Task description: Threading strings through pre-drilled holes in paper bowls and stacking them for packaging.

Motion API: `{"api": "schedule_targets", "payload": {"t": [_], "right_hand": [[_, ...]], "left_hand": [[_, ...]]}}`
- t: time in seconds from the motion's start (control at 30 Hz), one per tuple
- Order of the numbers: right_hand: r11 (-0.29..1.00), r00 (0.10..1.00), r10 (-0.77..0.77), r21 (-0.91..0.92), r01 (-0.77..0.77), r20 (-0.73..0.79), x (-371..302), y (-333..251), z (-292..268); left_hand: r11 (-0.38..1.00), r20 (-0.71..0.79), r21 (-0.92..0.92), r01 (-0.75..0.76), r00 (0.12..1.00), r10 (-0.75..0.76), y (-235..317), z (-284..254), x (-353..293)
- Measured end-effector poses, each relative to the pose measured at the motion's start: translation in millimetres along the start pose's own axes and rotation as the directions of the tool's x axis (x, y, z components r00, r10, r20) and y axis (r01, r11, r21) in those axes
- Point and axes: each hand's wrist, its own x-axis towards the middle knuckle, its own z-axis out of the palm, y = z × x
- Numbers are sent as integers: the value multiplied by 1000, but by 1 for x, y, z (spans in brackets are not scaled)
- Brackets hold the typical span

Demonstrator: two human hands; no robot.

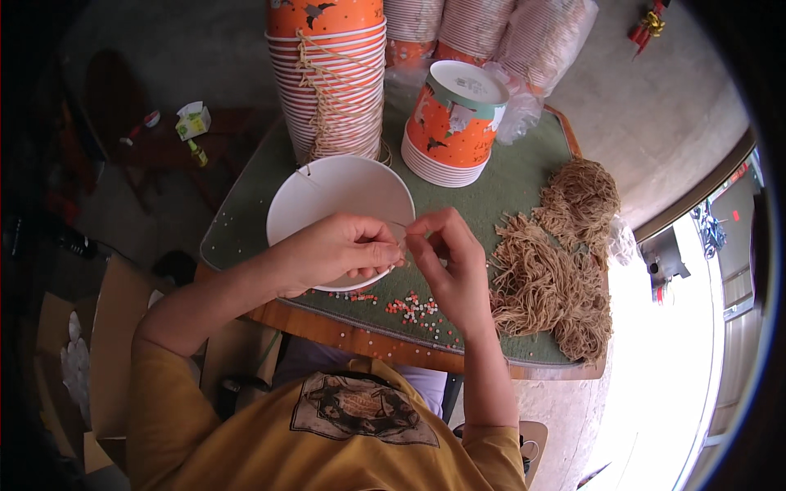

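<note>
Both hands meet above the front rim of a white-lined paper bucket, whose open mouth faces up toward me. My left hand has thumb and fingers pinched together at the rim. Close beside it, my right hand also pinches, its fingertips nearly touching the left ones. A thin line shows between the fingertips, but what they hold is too small to make out. Just below the hands, small orange and white beads lie scattered on the green table cover.
Tan cord bundles lie at the right. Behind the bucket rises a tall stack of orange paper buckets, cords hanging down it. An upside-down bucket stack stands beside it, with wrapped stacks farther back. A cardboard box is at lower left.
</note>
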Motion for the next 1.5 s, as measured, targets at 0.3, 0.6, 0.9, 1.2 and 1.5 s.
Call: {"api": "schedule_targets", "payload": {"t": [0.3,0.6,0.9,1.2,1.5], "right_hand": [[977,970,-182,-136,162,-158,-27,1,18],[971,957,-182,-196,138,-226,-37,-5,36],[897,940,-334,-330,294,-72,-32,-2,16],[998,989,49,31,-45,-141,-26,-5,20],[981,975,-108,-178,73,-192,-25,-3,26]], "left_hand": [[998,-8,-61,5,1000,-6,1,2,0],[974,48,-200,109,994,-102,6,-2,-1],[935,18,-339,109,994,-109,7,-4,-4],[907,-77,357,-224,960,268,12,15,-15],[814,-15,500,-297,936,351,12,16,-15]]}}
